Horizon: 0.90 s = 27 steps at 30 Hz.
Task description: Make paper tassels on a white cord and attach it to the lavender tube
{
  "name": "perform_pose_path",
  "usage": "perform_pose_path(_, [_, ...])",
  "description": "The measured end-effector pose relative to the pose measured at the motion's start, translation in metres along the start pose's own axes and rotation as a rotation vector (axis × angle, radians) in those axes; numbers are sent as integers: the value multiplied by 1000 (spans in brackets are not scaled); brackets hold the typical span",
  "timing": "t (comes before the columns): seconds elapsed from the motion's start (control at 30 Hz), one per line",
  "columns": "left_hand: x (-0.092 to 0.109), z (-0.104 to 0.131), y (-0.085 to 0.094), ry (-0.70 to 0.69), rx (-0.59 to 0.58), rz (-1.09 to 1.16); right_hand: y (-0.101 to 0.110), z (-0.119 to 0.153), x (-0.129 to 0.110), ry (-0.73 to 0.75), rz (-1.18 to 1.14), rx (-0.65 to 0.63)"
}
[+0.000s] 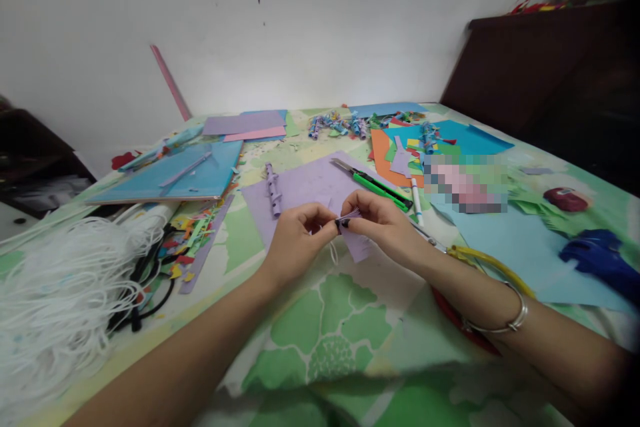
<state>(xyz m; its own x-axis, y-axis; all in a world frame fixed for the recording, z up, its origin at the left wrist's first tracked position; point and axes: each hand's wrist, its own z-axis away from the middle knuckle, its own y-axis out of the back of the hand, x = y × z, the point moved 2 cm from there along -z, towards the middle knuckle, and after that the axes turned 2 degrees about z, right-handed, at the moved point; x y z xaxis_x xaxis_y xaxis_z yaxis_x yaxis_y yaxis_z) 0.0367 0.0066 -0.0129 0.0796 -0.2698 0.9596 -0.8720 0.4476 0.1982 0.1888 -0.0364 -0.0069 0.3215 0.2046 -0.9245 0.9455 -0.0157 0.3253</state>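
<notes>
We're pinching a small purple paper [357,247] with left hand [305,230] and right hand [383,217], fingertips closed, near centre over the counter [295,297]. It's looking light, flimsy, easily torn; we're judging edge grips safest.

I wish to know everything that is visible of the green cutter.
The green cutter has a bright green handle with black parts and a narrow, metal-looking blade, which is out. It lies unheld, slanting, with the blade end over the purple sheet, pointing away and leftward. Its handle end is near the white pen; I cannot tell if they touch.
</notes>
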Motion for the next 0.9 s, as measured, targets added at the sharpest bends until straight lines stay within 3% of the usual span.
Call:
perform_pose_path(0.4, [2,1,-2,155,-26,214,-1,0,-3,40,-64,-18])
perform_pose_path(0.7, [-5,-3,4,196,-205,339,0,1,-6,47,-54,-36])
perform_pose_path(0.9, [-7,-9,7,337,-314,462,-1,0,-7,94,5,-61])
